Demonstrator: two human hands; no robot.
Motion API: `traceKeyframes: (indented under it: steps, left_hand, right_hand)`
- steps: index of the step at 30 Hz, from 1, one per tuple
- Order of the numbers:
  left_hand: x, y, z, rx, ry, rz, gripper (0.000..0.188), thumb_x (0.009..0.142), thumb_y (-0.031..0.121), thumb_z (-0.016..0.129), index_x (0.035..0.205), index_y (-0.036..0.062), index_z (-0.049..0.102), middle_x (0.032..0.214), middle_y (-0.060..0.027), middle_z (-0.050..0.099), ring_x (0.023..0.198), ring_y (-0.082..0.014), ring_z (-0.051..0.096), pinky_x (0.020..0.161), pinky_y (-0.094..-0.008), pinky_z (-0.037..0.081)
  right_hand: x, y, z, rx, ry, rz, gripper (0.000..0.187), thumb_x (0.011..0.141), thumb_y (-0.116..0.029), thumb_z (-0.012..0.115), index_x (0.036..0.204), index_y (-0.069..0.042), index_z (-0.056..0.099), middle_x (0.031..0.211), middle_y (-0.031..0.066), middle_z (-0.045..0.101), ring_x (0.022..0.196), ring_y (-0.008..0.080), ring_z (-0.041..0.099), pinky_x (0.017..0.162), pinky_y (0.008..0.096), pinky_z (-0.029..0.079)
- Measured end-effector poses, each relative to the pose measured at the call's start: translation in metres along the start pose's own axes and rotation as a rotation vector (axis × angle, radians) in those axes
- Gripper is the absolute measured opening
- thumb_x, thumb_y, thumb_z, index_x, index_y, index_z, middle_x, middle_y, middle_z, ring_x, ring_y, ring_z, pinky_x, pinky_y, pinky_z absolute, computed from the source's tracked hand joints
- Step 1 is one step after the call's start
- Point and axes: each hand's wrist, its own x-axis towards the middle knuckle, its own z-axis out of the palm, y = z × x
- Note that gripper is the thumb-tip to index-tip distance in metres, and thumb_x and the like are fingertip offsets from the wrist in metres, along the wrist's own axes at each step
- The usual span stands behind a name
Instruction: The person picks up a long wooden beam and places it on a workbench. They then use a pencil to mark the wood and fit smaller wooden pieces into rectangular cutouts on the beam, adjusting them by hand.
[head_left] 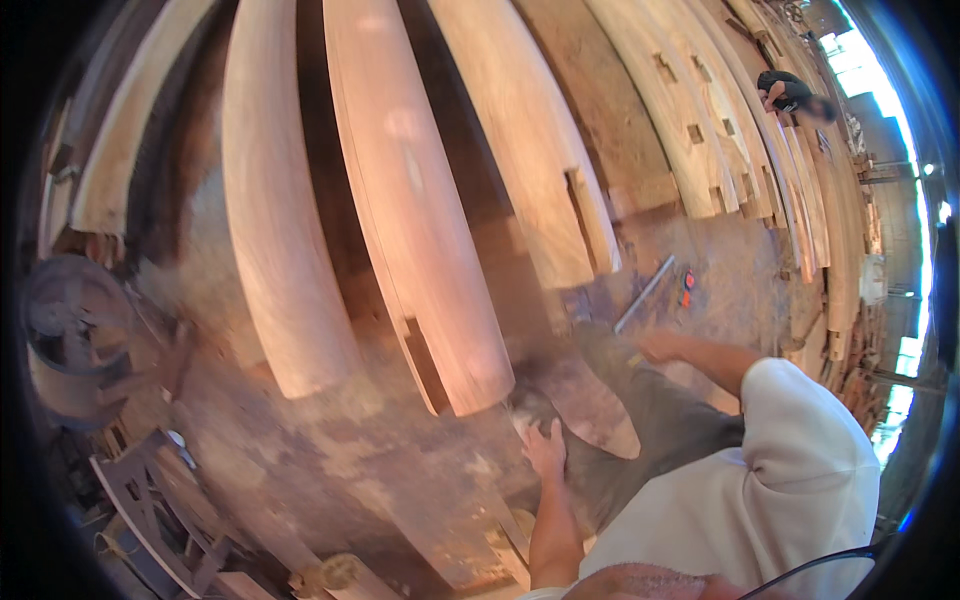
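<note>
My left hand (pixel 545 450) lies at my knee on the dark trouser leg, fingers spread, holding nothing I can see. Just beyond it is the near end of a smooth rounded timber beam (pixel 420 200), with a long slot cut into that end. My right hand (pixel 657 346) is at the other knee; its fingers are blurred and partly hidden. Past that hand, on the dusty floor, lie a grey metal bar (pixel 645 294) and a small red-and-black object (pixel 688 288), perhaps a tape measure. Another slotted beam (pixel 530 130) lies to the right of the nearest one.
More rounded beams (pixel 275 200) lie side by side to the left. Timbers with mortises (pixel 680 110) are stacked to the right, where another person (pixel 785 95) in dark clothing bends over. A round drum-like object (pixel 75 320) and a wooden frame (pixel 140 510) stand at left.
</note>
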Motion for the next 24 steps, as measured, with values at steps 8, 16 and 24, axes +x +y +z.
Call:
traceKeyframes:
  steps: [8, 16, 24]
  left_hand:
    - [-0.036, -0.141, -0.021, 0.069, -0.068, 0.147, 0.065, 0.102, 0.054, 0.063, 0.135, -0.0023, 0.063, 0.116, -0.0191, 0.073, 0.103, -0.0285, 0.071, 0.087, -0.0388, 0.058]
    - [-0.105, -0.083, -0.057, -0.206, 0.025, 0.003, 0.061, 0.102, 0.050, 0.065, 0.134, -0.0022, 0.063, 0.115, -0.0174, 0.072, 0.096, -0.0250, 0.071, 0.073, -0.0392, 0.062]
    - [-0.108, 0.091, 0.003, -0.147, -0.066, 0.386, 0.052, 0.106, 0.040, 0.063, 0.135, -0.0031, 0.063, 0.114, -0.0143, 0.073, 0.093, -0.0206, 0.072, 0.076, -0.0337, 0.058]
  right_hand:
    - [-0.127, -0.030, 0.028, 0.261, -0.492, 0.124, 0.044, 0.106, -0.041, 0.049, 0.122, -0.008, 0.073, 0.115, 0.0289, 0.072, 0.110, 0.0438, 0.069, 0.098, 0.0532, 0.052]
    - [-0.175, -0.004, 0.043, 0.563, -0.089, 0.126, 0.051, 0.106, -0.043, 0.047, 0.121, -0.003, 0.074, 0.118, 0.0278, 0.073, 0.113, 0.0454, 0.068, 0.099, 0.0532, 0.052]
    - [-0.213, 0.040, 0.094, 0.719, 0.313, 0.410, 0.051, 0.105, -0.043, 0.054, 0.117, 0.003, 0.074, 0.113, 0.0309, 0.073, 0.113, 0.0449, 0.071, 0.095, 0.0543, 0.055]
